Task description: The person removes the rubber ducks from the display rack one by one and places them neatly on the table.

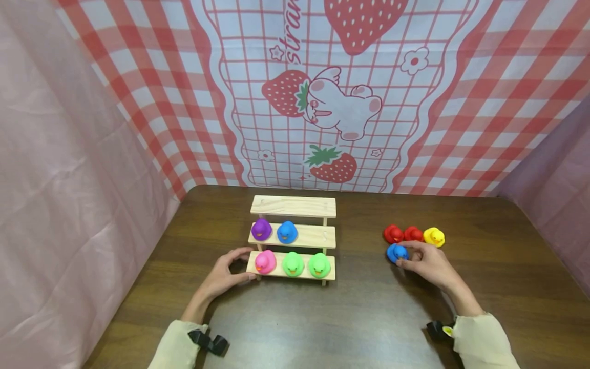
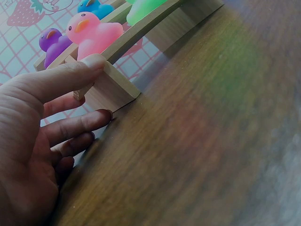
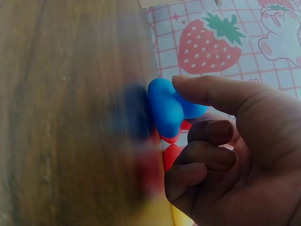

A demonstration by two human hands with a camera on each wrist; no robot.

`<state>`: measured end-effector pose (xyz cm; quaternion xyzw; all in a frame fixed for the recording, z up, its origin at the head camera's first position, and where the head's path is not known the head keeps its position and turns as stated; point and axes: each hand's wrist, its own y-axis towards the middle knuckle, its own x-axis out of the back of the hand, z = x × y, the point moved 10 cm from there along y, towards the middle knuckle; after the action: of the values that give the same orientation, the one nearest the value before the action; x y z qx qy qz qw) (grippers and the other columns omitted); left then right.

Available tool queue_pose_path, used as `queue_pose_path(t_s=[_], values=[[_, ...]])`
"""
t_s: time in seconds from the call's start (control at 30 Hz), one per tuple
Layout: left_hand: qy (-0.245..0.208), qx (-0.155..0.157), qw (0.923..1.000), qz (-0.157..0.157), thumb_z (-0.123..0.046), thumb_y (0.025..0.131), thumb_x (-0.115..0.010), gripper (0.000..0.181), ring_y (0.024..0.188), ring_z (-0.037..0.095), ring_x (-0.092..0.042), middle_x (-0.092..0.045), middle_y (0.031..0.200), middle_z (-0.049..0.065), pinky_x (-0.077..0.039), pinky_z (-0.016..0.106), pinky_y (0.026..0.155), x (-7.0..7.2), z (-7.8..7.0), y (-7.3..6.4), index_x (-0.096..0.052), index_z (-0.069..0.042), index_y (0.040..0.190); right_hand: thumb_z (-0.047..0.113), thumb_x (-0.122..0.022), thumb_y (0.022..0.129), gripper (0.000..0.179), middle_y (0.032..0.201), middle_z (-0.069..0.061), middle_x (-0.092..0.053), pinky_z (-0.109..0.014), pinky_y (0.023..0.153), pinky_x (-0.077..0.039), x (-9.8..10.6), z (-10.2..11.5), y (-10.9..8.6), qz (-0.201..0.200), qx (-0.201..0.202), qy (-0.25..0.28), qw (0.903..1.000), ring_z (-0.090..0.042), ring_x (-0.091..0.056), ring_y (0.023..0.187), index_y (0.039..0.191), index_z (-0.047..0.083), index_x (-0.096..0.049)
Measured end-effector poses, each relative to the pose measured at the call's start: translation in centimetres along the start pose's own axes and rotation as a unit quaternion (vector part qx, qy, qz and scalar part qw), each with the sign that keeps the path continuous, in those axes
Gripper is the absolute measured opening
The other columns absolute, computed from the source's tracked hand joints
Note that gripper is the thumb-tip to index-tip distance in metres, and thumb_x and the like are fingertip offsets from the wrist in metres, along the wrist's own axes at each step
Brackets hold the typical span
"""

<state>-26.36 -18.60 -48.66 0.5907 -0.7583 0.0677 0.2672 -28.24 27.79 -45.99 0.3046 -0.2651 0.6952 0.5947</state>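
Observation:
My left hand grips the left end of a small three-step wooden display stand, thumb against the bottom step's front edge. A pink rubber duck and two green rubber ducks sit on that bottom step. The middle step carries a purple duck and a blue duck; the top one is bare. To the right, my right hand pinches another blue rubber duck between thumb and fingers. In the head view this duck is just in front of two red ducks.
A yellow duck stands at the right of the red pair. The brown wooden table ends at a strawberry-print cloth behind. Pink curtains hang on both sides.

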Motion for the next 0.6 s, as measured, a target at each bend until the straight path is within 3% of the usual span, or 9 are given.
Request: queue_pose_path(t_s=[0.6], values=[[0.005, 0.011, 0.9999, 0.001, -0.013, 0.078, -0.085, 0.059, 0.107, 0.014, -0.061, -0.074, 0.102, 0.009, -0.043, 0.039, 0.106, -0.06, 0.26, 0.01, -0.062, -0.003, 0.132, 0.017, -0.080, 0.083, 0.050, 0.058, 0.007, -0.047, -0.024, 0.048, -0.034, -0.24, -0.13, 0.03, -0.001, 0.012, 0.021, 0.9997, -0.004, -0.042, 0.050, 0.125, -0.004, -0.063]])
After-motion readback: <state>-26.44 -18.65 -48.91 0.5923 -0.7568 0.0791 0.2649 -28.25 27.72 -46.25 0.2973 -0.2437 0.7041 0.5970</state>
